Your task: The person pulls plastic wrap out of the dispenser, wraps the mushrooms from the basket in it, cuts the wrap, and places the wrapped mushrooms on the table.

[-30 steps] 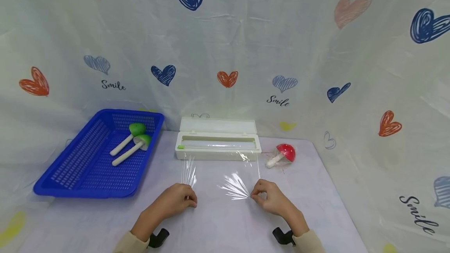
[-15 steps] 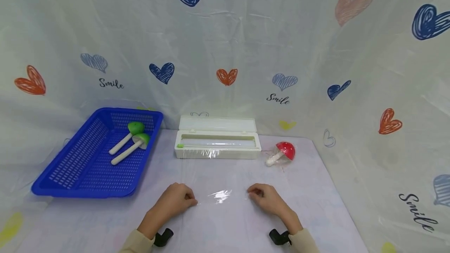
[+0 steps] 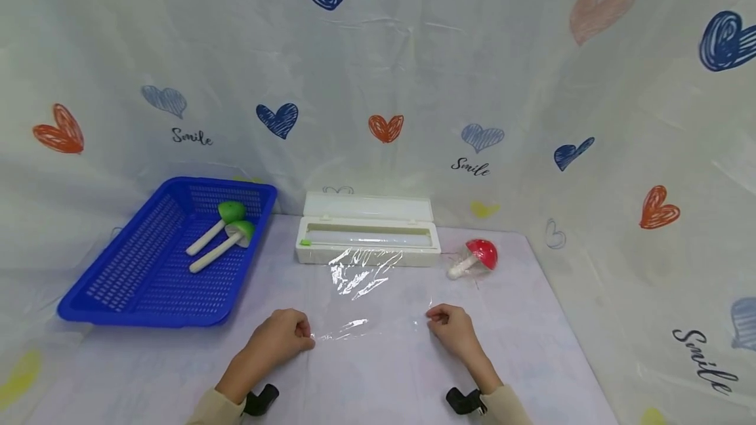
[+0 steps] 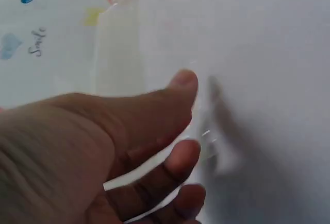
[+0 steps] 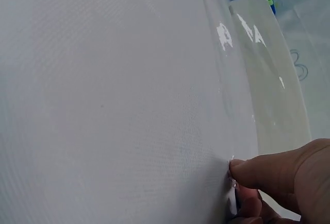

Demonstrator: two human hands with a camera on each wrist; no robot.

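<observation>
A sheet of clear cling film (image 3: 357, 274) runs from the white cling film dispenser (image 3: 422, 256) toward the person, glossy and lightly creased. My left hand (image 3: 277, 336) pinches its near left corner between thumb and forefinger; in the left wrist view the left hand (image 4: 129, 126) has glints of film by the fingertips. At the near right corner, my right hand (image 3: 455, 330) pinches the film. A bunched bit of film shows at the right hand's (image 5: 289, 175) thumb tip in the right wrist view. The dispenser's lid (image 3: 369, 206) stands raised, with the roll visible inside.
Right of the dispenser lies a red-capped toy mushroom (image 3: 481, 254) in clear film. A blue plastic basket (image 3: 142, 310) at the left holds two green-capped mushrooms (image 3: 231, 210). Behind the table hangs a heart-print curtain (image 3: 413, 71).
The film, gathered in sharp creases toward each hand a second ago, now lies more evenly spread. Compared with half a second ago, my hands are slightly farther apart.
</observation>
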